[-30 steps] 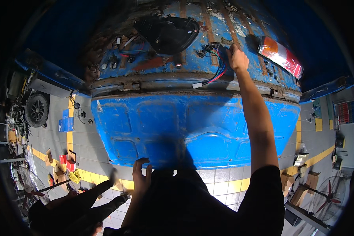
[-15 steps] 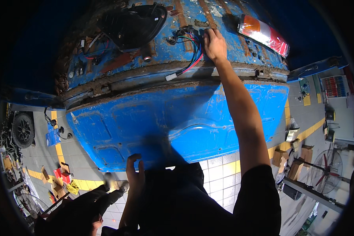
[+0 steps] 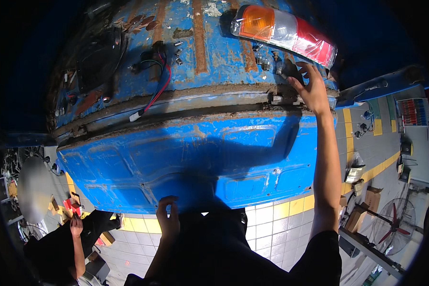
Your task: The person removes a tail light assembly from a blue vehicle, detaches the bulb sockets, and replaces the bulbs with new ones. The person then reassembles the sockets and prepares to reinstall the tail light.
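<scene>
My right hand [image 3: 313, 88] reaches over the right part of the rusty blue truck bed [image 3: 219, 57]. Its thumb and fingers are apart beside a small glass bulb [image 3: 281, 70], and I see nothing held. Several more bulbs [image 3: 262, 62] lie just left of it. Above them is a tail light [image 3: 285, 29] with orange, clear and red sections, wrapped in clear film. A wiring harness [image 3: 166, 83] lies farther left, its white connector [image 3: 136, 116] hanging over the bed's edge. Low in front of my body, my left hand [image 3: 168, 217] has loosely bent fingers with nothing visible in them.
The blue tailgate [image 3: 190, 152] hangs down in front of me. A dark lamp housing [image 3: 100, 59] lies at the bed's left. Small bulbs [image 3: 178, 61] sit beside the harness. A co-worker's hand [image 3: 76, 226] shows at lower left. A fan [image 3: 393, 221] stands at right.
My right hand has left the wiring harness and moved right to the loose bulbs. The view has shifted rightward. My left hand stays low. The co-worker at lower left has moved.
</scene>
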A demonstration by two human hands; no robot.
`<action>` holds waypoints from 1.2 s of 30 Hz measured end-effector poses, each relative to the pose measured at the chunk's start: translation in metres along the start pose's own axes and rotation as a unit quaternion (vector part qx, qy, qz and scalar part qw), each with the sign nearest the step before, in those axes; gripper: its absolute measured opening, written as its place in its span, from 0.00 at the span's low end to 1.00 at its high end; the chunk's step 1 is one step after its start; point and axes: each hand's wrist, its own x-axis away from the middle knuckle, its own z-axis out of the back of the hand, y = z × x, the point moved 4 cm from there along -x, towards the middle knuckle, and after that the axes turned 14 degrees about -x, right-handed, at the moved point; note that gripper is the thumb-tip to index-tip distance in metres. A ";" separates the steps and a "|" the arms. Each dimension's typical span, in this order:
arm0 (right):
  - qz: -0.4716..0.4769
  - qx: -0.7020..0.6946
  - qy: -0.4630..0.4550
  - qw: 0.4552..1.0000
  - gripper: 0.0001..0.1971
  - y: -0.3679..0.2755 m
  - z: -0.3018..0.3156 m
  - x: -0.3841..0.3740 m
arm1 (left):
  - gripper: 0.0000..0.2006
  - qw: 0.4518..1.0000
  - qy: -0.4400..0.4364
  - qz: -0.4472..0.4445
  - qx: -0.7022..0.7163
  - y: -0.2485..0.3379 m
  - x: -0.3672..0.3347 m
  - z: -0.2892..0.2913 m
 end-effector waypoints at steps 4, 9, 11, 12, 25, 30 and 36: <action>0.029 0.002 -0.031 0.999 0.23 0.002 -0.006 -0.001 | 0.08 0.997 -0.048 -0.046 -0.040 0.059 0.005 -0.045; 0.078 -0.065 -0.062 0.993 0.24 0.009 -0.014 -0.010 | 0.08 0.996 -0.057 -0.056 -0.043 0.089 -0.003 -0.079; 0.112 -0.065 -0.085 0.988 0.24 0.011 -0.018 -0.018 | 0.08 0.996 -0.061 -0.040 -0.054 0.093 -0.007 -0.092; 0.119 -0.039 -0.094 0.988 0.23 0.012 -0.020 -0.023 | 0.08 0.996 -0.065 -0.031 -0.058 0.094 -0.007 -0.098; 0.137 -0.021 -0.118 0.983 0.20 0.018 -0.031 -0.035 | 0.09 0.996 -0.075 0.038 -0.025 0.093 -0.017 -0.120; 0.146 -0.035 -0.150 0.977 0.21 0.021 -0.033 -0.038 | 0.09 0.998 -0.053 0.016 -0.018 0.093 -0.024 -0.115; 0.186 -0.033 -0.124 0.974 0.23 0.003 -0.034 -0.044 | 0.09 0.998 -0.063 0.025 0.002 0.087 -0.023 -0.118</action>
